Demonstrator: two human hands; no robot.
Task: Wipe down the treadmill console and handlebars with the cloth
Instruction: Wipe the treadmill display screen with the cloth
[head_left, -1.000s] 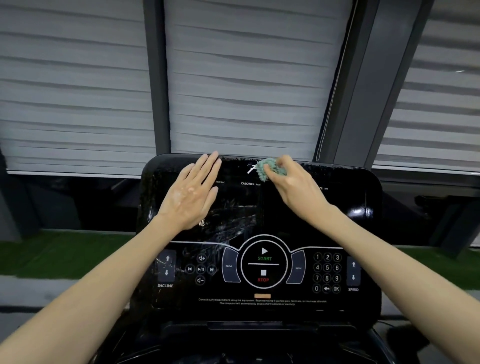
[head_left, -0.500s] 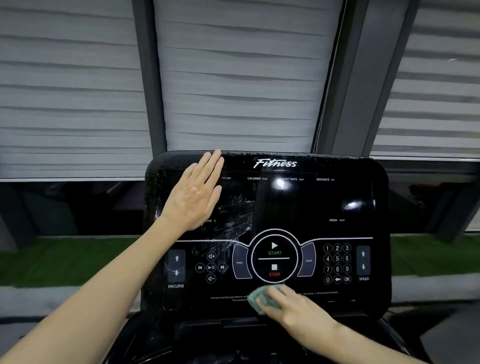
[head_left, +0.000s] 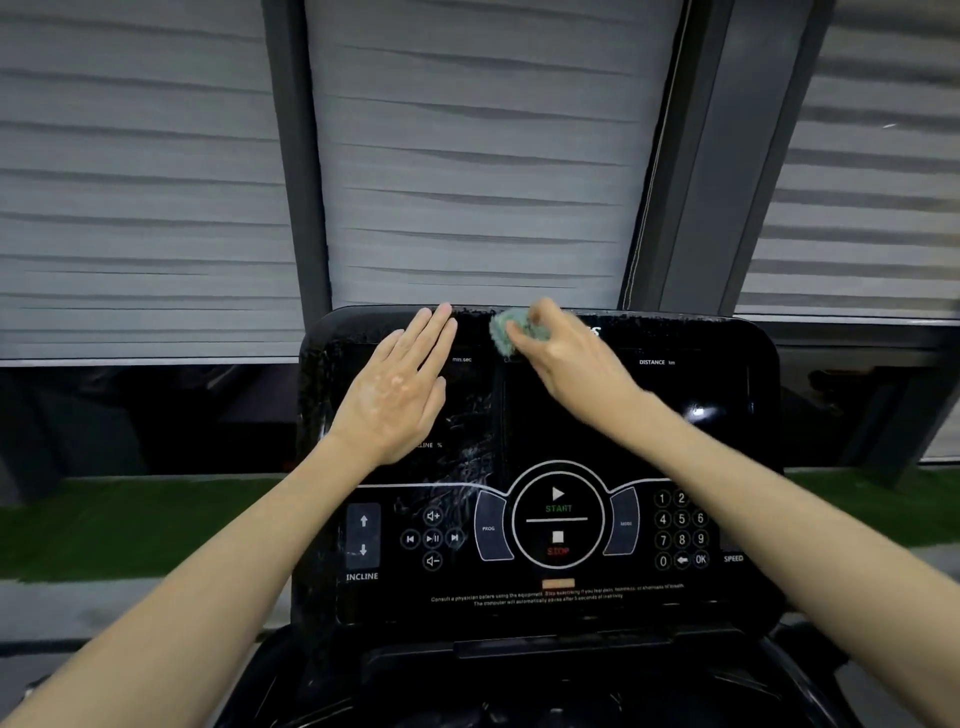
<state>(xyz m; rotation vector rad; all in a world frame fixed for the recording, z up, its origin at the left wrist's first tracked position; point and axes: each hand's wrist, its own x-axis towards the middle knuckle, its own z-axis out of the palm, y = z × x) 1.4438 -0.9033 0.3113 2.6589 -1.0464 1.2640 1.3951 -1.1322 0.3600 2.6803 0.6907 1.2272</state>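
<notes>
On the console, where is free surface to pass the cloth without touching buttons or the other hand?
Free: the dark panel under the DISTANCE label, between the right forearm, the keypad and the right edge of the console. Narrow: the gap between the left hand and the cloth in the right hand. Crowded: the button band below.

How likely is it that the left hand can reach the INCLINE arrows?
Probably yes: the left hand lies flat on the console, and the INCLINE arrows sit uncovered just below its wrist.

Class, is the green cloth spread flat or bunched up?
Bunched up: the cloth is a wad gripped by the right hand on the console, near its top.
</notes>
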